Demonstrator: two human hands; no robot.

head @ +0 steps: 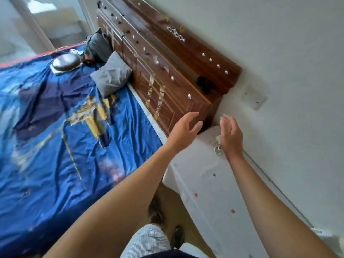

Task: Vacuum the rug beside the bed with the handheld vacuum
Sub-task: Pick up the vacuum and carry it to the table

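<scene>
vacuum and rug: can't be made out anywhere | left hand (183, 130) grip released, fingers spread, held by the wooden headboard (167, 71) corner | right hand (230, 135) grip released too, nothing held, over a white cord (216, 146) on the star-print white surface (210, 183) | blue bed (55, 146) at 9 o'clock, grey pillow (111, 75) at 11

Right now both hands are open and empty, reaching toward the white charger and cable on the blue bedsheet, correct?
Not quite. The head view shows the white charger and cable lying on the white star-patterned cover beside the wooden headboard, not on the blue bedsheet. The left hand and right hand are open and empty.
</scene>
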